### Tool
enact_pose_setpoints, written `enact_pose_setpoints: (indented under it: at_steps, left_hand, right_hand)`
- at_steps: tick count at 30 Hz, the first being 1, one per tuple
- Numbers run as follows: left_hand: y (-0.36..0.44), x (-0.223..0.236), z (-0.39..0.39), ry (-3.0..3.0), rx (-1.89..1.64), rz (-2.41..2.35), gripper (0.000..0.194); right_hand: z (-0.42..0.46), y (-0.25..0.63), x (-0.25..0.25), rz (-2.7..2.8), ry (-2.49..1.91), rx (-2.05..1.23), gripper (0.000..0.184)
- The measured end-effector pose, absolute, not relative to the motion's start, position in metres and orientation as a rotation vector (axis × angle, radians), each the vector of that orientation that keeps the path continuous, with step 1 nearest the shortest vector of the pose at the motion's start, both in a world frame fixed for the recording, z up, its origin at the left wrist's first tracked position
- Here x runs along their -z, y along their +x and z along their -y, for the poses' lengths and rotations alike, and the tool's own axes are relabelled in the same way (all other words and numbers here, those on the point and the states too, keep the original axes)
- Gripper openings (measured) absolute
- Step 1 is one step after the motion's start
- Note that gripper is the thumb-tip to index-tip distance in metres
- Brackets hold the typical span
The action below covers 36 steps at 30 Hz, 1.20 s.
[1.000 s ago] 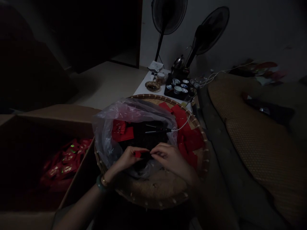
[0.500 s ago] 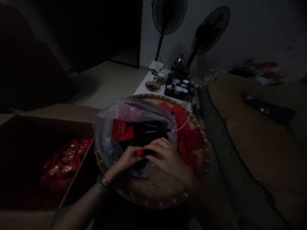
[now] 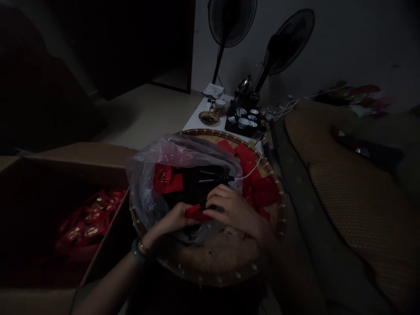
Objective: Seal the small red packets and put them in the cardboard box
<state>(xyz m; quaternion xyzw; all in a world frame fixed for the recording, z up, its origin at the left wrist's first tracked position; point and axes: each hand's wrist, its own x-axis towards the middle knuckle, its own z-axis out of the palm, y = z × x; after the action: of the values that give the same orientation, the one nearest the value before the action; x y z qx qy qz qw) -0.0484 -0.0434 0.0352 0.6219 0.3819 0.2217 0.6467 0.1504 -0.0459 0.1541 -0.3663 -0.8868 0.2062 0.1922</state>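
In dim light, my left hand [image 3: 177,217] pinches a small flat red packet [image 3: 194,211] between thumb and fingers. My right hand [image 3: 228,208] is close beside the packet's right end, its fingers bent and a little apart; whether the tips touch it I cannot tell. Both hands are above a clear plastic bag [image 3: 141,188] with dark contents, lying in a round woven tray [image 3: 213,260]. A dark two-pronged tool [image 3: 216,178] with a white cord lies just beyond my hands. More red packets [image 3: 172,183] rest at the bag's left side.
Flat red pieces [image 3: 259,192] cover the tray's right side. On the left stands a cardboard box [image 3: 75,151] with shiny red packets [image 3: 93,218] inside. Behind the tray, a white table [image 3: 198,116] bears tea cups [image 3: 243,123]. A woven mat [image 3: 341,175] covers the seat at right.
My right hand has moved slightly right and its fingers have lifted off the packet's near face. More of the red packet now shows, tilted up to the right in my left hand.
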Motion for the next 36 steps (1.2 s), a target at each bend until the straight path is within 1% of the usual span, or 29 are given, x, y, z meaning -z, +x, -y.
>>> enact_pose_setpoints:
  at_steps: [5, 9, 13, 21, 22, 25, 26, 28, 33, 36]
  left_hand:
    - [-0.045, -0.037, 0.043, 1.356, -0.507, -0.888, 0.017]
    - [-0.04, -0.042, 0.044, 1.205, -0.482, -0.874, 0.031]
    - [-0.039, -0.046, 0.046, 1.087, -0.45, -0.821, 0.039]
    - [-0.04, -0.044, 0.042, 0.999, -0.448, -0.834, 0.043]
    - [-0.04, -0.043, 0.042, 0.997, -0.457, -0.84, 0.044]
    - [-0.037, -0.041, 0.041, 1.003, -0.488, -0.856, 0.044]
    - [-0.036, -0.041, 0.041, 1.01, -0.497, -0.862, 0.044]
    - [-0.034, -0.04, 0.041, 1.018, -0.505, -0.878, 0.043]
    - [-0.035, -0.042, 0.043, 1.0, -0.451, -0.863, 0.048]
    - [-0.039, -0.046, 0.042, 1.012, -0.398, -0.849, 0.045]
  right_hand:
    - [0.047, 0.149, -0.139, 2.397, -1.09, -0.6, 0.014]
    - [0.037, 0.146, -0.117, 2.241, -1.202, -0.585, 0.008]
    - [0.024, 0.143, -0.1, 2.089, -1.23, -0.709, 0.013]
    - [0.007, 0.142, -0.07, 1.744, -1.289, -0.922, 0.017]
    - [0.006, 0.141, -0.068, 1.714, -1.324, -0.925, 0.02]
    - [0.006, 0.139, -0.067, 1.723, -1.456, -0.853, 0.039]
    - [0.006, 0.138, -0.068, 1.777, -1.494, -0.811, 0.039]
    - [0.006, 0.135, -0.071, 1.913, -1.547, -0.72, 0.03]
    - [0.001, 0.132, -0.069, 2.012, -1.515, -0.556, 0.043]
    - [0.0, 0.132, -0.064, 1.996, -1.49, -0.5, 0.047]
